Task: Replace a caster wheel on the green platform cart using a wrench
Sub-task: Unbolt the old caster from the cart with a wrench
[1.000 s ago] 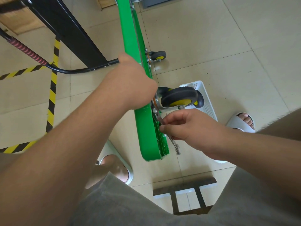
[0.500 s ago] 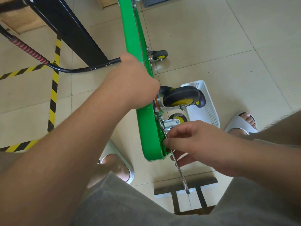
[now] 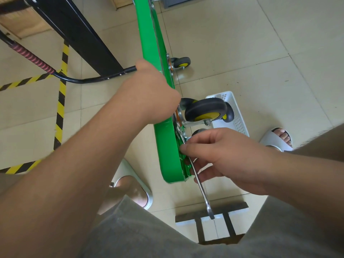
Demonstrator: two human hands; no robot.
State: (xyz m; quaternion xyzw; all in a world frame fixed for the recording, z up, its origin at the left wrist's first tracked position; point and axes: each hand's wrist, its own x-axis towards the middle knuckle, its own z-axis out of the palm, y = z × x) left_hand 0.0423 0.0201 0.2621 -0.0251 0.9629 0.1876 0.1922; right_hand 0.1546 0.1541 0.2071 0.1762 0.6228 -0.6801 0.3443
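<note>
The green platform cart stands tipped on its long edge in front of you, its underside facing your right; your left hand is curled over the upper edge, holding the deck upright; how its fingers lie on the far face cannot be seen. The caster wheel, black with a yellow hub, juts out to the right from its mounting plate, just beyond your left hand. Your right hand pinches the wrench high on its shank between thumb and curled fingers; the head sits against the cart's underside just below the plate, though the bolt itself is hidden. The wrench's long axis runs from that point down and towards you, nearly flat along the underside; the free end hangs past the cart's near corner, below your hand. Your right hand is the nearer to the fastener; the turn will likely swing that free end. A white basket sits on the floor behind the wheel.
</note>
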